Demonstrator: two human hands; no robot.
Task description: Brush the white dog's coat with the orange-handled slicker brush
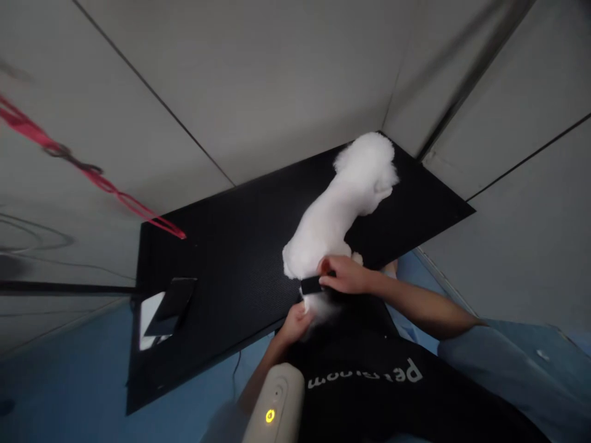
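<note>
White dog [339,209] on black surface [231,258]: likely light, soft, wriggly; support gently at rump. Left hand [295,323]: grip closed round tail fluff [318,306]. Right hand [346,275]: grip clamped on black brush [311,285].

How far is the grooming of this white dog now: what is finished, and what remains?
Done, it seems: the dog stands on the black table with head and back fluffy and even. In hand: the right hand holds a black tool at the rump, while the left hand grips the tail fur. Left, probably: the tail and rear; the legs are hidden, so I cannot judge them.
</note>
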